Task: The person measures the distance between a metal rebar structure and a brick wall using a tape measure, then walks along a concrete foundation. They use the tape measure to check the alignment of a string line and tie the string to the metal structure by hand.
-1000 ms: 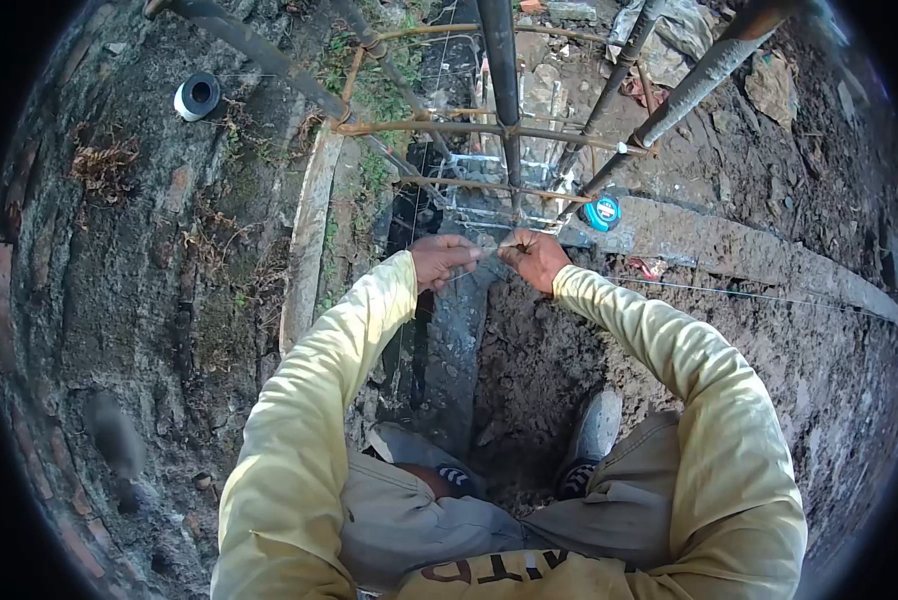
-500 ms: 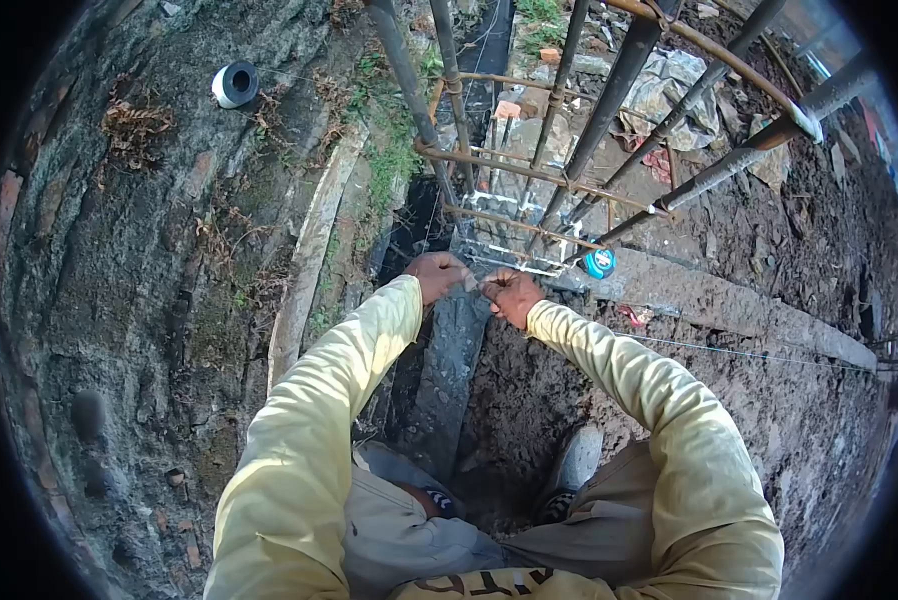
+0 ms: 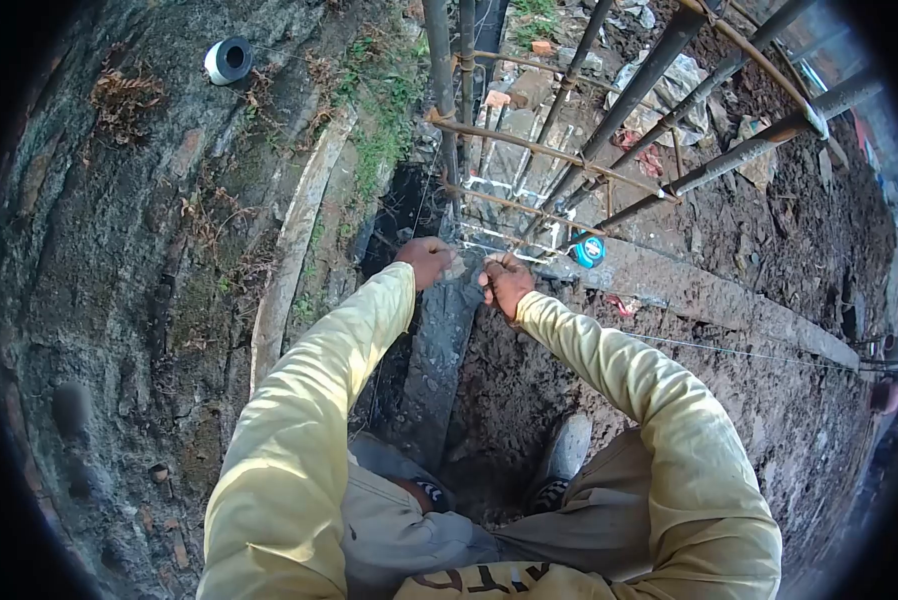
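Observation:
My left hand [image 3: 426, 262] is closed in a pinch on a small pale piece [image 3: 456, 267] at its fingertips, above a narrow grey concrete ledge [image 3: 439, 350]. A short gap to the right, my right hand [image 3: 507, 282] has its fingers curled together; I cannot make out what they hold. A thin pale string [image 3: 729, 350] stretches from beside my right forearm to the far right. Just beyond both hands, upright steel rebars [image 3: 624, 90] tied with rusty stirrups [image 3: 559, 152] rise from the ground. A blue tape measure [image 3: 588, 251] lies beside the cage, right of my right hand.
A white spool [image 3: 228, 61] rests on the rough wall [image 3: 119, 280] at upper left. A narrow plank [image 3: 299, 240] runs along that wall. Crumpled plastic sheeting [image 3: 669, 95] lies behind the rebars. A concrete beam [image 3: 719, 290] crosses muddy soil [image 3: 529, 380] on the right.
My hands have moved slightly apart, the left one shifting a little left with the pale piece. The view has shifted slightly.

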The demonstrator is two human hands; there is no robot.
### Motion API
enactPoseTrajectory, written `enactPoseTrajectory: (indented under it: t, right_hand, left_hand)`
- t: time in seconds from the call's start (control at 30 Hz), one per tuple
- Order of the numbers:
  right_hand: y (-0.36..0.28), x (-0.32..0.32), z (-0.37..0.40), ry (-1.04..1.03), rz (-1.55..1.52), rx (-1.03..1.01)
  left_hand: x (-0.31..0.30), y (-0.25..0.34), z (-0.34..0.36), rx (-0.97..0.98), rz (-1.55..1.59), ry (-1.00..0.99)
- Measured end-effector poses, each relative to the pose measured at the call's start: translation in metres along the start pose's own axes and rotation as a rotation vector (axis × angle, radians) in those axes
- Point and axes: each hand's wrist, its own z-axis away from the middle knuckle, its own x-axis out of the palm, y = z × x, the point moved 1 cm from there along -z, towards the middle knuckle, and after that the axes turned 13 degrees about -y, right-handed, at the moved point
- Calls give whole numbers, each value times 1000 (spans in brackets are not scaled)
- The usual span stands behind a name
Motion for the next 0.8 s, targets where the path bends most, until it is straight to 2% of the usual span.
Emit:
enactPoseTrajectory:
  t: [0.17,0.27,0.3,0.33,0.4,0.5,0.57,0.63,0.67,0.7,0.73,0.77,0.8]
  right_hand:
    - [-8,11,-6,-45,20,40]
    - [-3,9,-11,-34,174,68]
    - [8,2,-15,-90,264,45]
    - [7,-2,-14,-180,356,171]
    - [51,-30,-25,-363,282,140]
    - [6,-45,21,-309,664,442]
    - [12,-85,20,-271,895,460]
    - [10,-131,10,-460,1519,436]
    - [5,-161,0,-668,2024,375]
    - [50,-246,-40,-349,1893,541]
    - [-33,-191,19,161,1510,587]
    - [-24,-233,-4,224,1479,463]
    - [-59,-203,28,525,1211,396]
  left_hand:
    - [11,-1,-4,-12,73,-35]
    - [11,0,-1,-56,61,-37]
    - [9,-3,-2,-69,41,-33]
    - [7,-8,-2,-76,21,-40]
    - [5,-8,4,-159,119,-28]
    - [-1,-24,1,-150,371,-11]
    - [-2,-18,12,-157,521,55]
    - [-2,-10,20,-129,646,109]
    - [-1,-7,22,-115,709,139]
    - [-2,-6,22,-73,768,169]
    - [-4,-6,22,-33,824,202]
    - [-7,-7,25,9,877,240]
    - [-14,-10,29,54,938,226]
